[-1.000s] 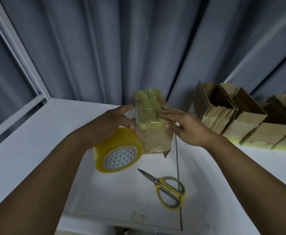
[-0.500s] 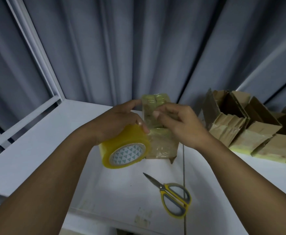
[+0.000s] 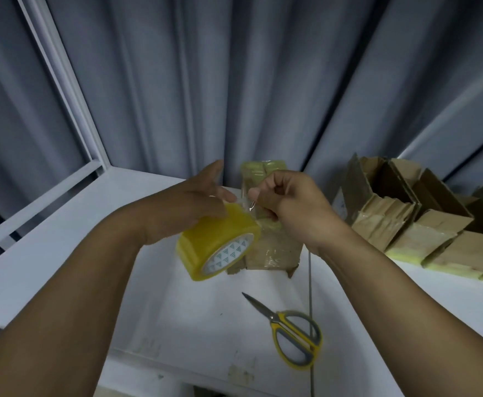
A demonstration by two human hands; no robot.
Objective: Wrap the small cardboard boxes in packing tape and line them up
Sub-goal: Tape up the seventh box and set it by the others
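Far right, on the white table (image 3: 62, 242): a row of open cardboard boxes (image 3: 423, 236) is sitting side by side, touching, tilted, flaps standing up. Insides are lying in shadow; cannot tell what, if anything, they are holding. Yellowish tape is showing along the lower edges of several.

Centre: the small cardboard box (image 3: 274, 250) is standing upright on end near the table's back edge, in front of the grey curtain (image 3: 263, 81). Glossy tape is already covering its faces, yellowish at the top. A torn flap corner is poking out at the bottom right. The box is sitting between the two hands and partly hidden behind them.

Left hand (image 3: 188, 207): coming in from the lower left, forearm raised, gripping the yellow tape roll (image 3: 220, 245) from above with fingers curled over its rim. One digit is sticking up free of the roll. The roll is tilting, its printed core facing the camera, just beside the box's left face.

Right hand (image 3: 294, 207): coming in from the lower right, fingers curled tight, thumb and forefinger pinching a clear tape strip (image 3: 247, 202) that is running from the roll toward the box.

Yellow-handled scissors (image 3: 294, 336) are lying closed on the table nearer the camera, apart from both hands. A white window frame (image 3: 71, 104) is slanting at left.
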